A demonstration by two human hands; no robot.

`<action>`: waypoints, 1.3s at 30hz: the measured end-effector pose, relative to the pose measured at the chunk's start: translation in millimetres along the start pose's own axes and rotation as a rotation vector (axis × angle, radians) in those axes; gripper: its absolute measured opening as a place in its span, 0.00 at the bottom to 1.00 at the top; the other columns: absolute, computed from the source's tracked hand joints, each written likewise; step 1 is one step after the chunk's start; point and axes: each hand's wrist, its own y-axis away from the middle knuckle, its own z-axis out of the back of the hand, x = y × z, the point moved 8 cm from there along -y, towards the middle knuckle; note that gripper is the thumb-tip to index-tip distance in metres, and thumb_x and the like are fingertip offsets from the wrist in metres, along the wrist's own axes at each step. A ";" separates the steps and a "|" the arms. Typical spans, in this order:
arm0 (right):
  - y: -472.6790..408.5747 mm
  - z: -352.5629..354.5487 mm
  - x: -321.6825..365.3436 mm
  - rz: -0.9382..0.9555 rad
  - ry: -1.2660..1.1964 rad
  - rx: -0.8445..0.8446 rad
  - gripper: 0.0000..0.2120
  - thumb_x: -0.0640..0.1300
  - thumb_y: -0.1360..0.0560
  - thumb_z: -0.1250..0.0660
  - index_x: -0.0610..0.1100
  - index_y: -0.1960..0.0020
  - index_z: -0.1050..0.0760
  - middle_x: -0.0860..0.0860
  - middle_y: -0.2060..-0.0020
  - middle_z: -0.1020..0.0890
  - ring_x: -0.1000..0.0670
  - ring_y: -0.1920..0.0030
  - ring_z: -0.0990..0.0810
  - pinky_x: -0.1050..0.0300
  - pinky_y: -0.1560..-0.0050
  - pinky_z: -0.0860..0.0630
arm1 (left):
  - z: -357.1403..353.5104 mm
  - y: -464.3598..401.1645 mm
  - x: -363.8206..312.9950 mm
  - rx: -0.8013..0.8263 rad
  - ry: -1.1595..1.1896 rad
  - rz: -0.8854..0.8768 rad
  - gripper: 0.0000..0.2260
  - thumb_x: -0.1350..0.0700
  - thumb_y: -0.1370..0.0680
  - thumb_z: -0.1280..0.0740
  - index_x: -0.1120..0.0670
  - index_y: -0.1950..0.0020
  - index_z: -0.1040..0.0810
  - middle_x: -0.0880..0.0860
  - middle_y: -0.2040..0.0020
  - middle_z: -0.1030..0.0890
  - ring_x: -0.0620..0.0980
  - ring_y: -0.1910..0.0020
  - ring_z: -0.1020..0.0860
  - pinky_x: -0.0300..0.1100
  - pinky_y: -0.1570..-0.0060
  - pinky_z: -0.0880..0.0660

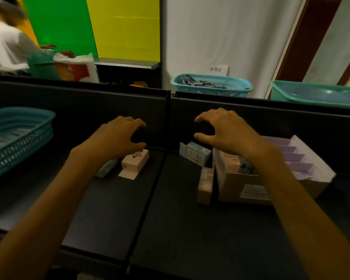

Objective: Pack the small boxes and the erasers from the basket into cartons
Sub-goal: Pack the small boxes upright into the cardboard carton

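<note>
Partway through, by the look of it. Both hands raised over the dark table [180, 229], empty: left hand [119, 136] and right hand [228, 134] each with fingers curled in a loose claw, thumb apart from fingers, gripping nothing. Landmark: the brown carton [245, 188]. Inside it, a pink small box [232, 163] already stood on end, with white dividers [297, 158] filling its far side. Leaning against its left wall, a pale box [205, 184]; just behind that, a blue box [196, 153]. Well left of the carton, a pink box [135, 162] with flap open and a slim blue-green box [107, 168], not yet packed. Far left, the teal basket [18, 138], contents blurred, probably more to fetch.
</note>
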 end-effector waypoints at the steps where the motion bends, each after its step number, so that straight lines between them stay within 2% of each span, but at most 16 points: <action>1: -6.1 -4.8 9.5 -0.008 0.000 0.002 0.23 0.56 0.24 0.36 0.52 0.31 0.33 0.51 0.34 0.28 0.50 0.34 0.32 0.51 0.35 0.35 | -4.3 0.1 12.3 0.010 -0.002 0.005 0.27 0.44 0.26 0.33 0.46 0.29 0.38 0.50 0.34 0.30 0.51 0.37 0.31 0.50 0.41 0.28; 5: -23.4 -34.7 35.3 -0.059 0.038 0.046 0.24 0.56 0.24 0.36 0.51 0.30 0.34 0.51 0.35 0.28 0.50 0.35 0.31 0.52 0.36 0.34 | -28.0 -2.1 38.4 0.038 -0.020 -0.034 0.28 0.43 0.26 0.34 0.46 0.28 0.39 0.51 0.33 0.31 0.52 0.36 0.31 0.48 0.42 0.29; 10: -29.3 -83.0 37.8 -0.158 0.111 0.143 0.25 0.53 0.23 0.36 0.49 0.28 0.36 0.48 0.33 0.30 0.47 0.34 0.32 0.52 0.37 0.34 | -66.0 -8.8 40.3 0.149 0.082 -0.143 0.27 0.40 0.25 0.37 0.48 0.29 0.36 0.52 0.36 0.29 0.52 0.40 0.28 0.46 0.44 0.29; 14: -31.0 -101.6 28.0 -0.282 0.156 0.147 0.29 0.51 0.24 0.35 0.46 0.27 0.40 0.45 0.32 0.31 0.43 0.34 0.31 0.49 0.37 0.32 | -85.2 -14.5 42.7 0.221 0.138 -0.135 0.26 0.40 0.25 0.38 0.49 0.30 0.36 0.53 0.38 0.26 0.52 0.43 0.25 0.44 0.50 0.29; 17: -28.7 -110.5 17.3 -0.357 0.131 0.219 0.29 0.48 0.23 0.35 0.44 0.27 0.41 0.42 0.33 0.30 0.40 0.35 0.30 0.47 0.38 0.31 | -94.5 -17.0 44.1 0.299 0.250 -0.116 0.28 0.41 0.25 0.36 0.48 0.29 0.38 0.54 0.37 0.27 0.54 0.43 0.25 0.46 0.47 0.25; 21: -28.2 -114.0 17.2 -0.345 0.139 0.237 0.27 0.42 0.23 0.35 0.41 0.27 0.40 0.41 0.32 0.32 0.41 0.33 0.33 0.48 0.37 0.33 | -100.3 -15.1 39.9 0.351 0.326 -0.122 0.35 0.43 0.29 0.31 0.49 0.26 0.42 0.54 0.34 0.30 0.54 0.41 0.27 0.48 0.45 0.25; 24: -30.1 -114.2 22.1 -0.334 0.140 0.242 0.25 0.41 0.23 0.35 0.40 0.28 0.37 0.42 0.33 0.33 0.42 0.33 0.35 0.49 0.37 0.34 | -109.0 -11.9 32.7 0.388 0.223 -0.182 0.35 0.43 0.30 0.29 0.49 0.27 0.40 0.53 0.32 0.33 0.52 0.40 0.29 0.45 0.44 0.27; 27: -30.3 -116.5 22.5 -0.330 0.147 0.266 0.24 0.43 0.24 0.34 0.43 0.30 0.34 0.43 0.35 0.31 0.43 0.35 0.34 0.50 0.40 0.33 | -113.3 -10.6 30.5 0.368 0.246 -0.191 0.33 0.41 0.31 0.30 0.50 0.30 0.36 0.52 0.35 0.32 0.50 0.42 0.28 0.43 0.46 0.27; 30: -28.9 -111.8 25.2 -0.322 0.104 0.226 0.23 0.46 0.25 0.32 0.45 0.32 0.33 0.44 0.38 0.28 0.44 0.39 0.29 0.51 0.43 0.29 | -113.3 -7.4 34.7 0.337 0.377 -0.151 0.32 0.43 0.32 0.28 0.49 0.32 0.36 0.51 0.37 0.28 0.48 0.46 0.27 0.42 0.50 0.26; 33: -27.1 -101.2 27.3 -0.324 -0.006 0.132 0.21 0.50 0.26 0.30 0.47 0.36 0.32 0.45 0.40 0.26 0.47 0.45 0.25 0.52 0.46 0.25 | -103.2 -6.3 40.9 0.306 0.538 -0.125 0.32 0.49 0.34 0.24 0.47 0.35 0.38 0.51 0.40 0.27 0.47 0.47 0.26 0.43 0.50 0.25; 36: -26.0 -86.7 26.0 -0.350 -0.208 0.028 0.19 0.49 0.29 0.27 0.49 0.43 0.32 0.47 0.44 0.22 0.53 0.54 0.24 0.60 0.57 0.25 | -83.9 -4.2 38.6 0.257 0.705 -0.159 0.30 0.55 0.34 0.23 0.47 0.40 0.38 0.49 0.44 0.27 0.44 0.50 0.26 0.38 0.55 0.25; 39: -22.1 -68.1 28.9 -0.354 -0.390 -0.081 0.19 0.47 0.31 0.25 0.48 0.49 0.33 0.47 0.48 0.21 0.55 0.57 0.21 0.65 0.65 0.24 | -65.9 -0.6 34.5 0.188 0.822 -0.184 0.31 0.54 0.32 0.24 0.48 0.37 0.38 0.45 0.45 0.29 0.41 0.53 0.27 0.33 0.63 0.27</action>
